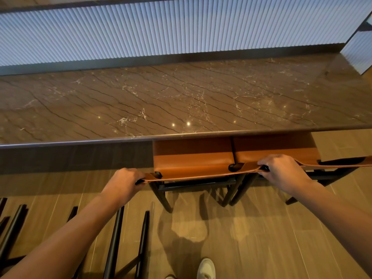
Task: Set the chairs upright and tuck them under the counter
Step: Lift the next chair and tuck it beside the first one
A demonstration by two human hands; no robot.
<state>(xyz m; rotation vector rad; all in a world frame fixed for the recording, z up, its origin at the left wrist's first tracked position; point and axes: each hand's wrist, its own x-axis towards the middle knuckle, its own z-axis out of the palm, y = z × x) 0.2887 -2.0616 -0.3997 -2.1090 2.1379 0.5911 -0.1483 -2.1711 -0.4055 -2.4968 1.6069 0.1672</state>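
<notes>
An upright chair (193, 160) with a tan leather seat and black frame stands partly under the brown marble counter (181, 101). My left hand (124, 181) grips the left end of its leather backrest band. My right hand (283, 172) grips the band's right end. A second tan chair (277, 146) stands upright right beside it, its seat partly under the counter edge. At the lower left, the black legs of another chair (114, 238) lie on the floor, tipped over.
A ribbed frosted glass panel (181, 29) runs along the counter's far side. The floor (251, 238) is wood-look tile. My white shoe (206, 268) shows at the bottom. More dark chair legs (12, 228) lie at the far left.
</notes>
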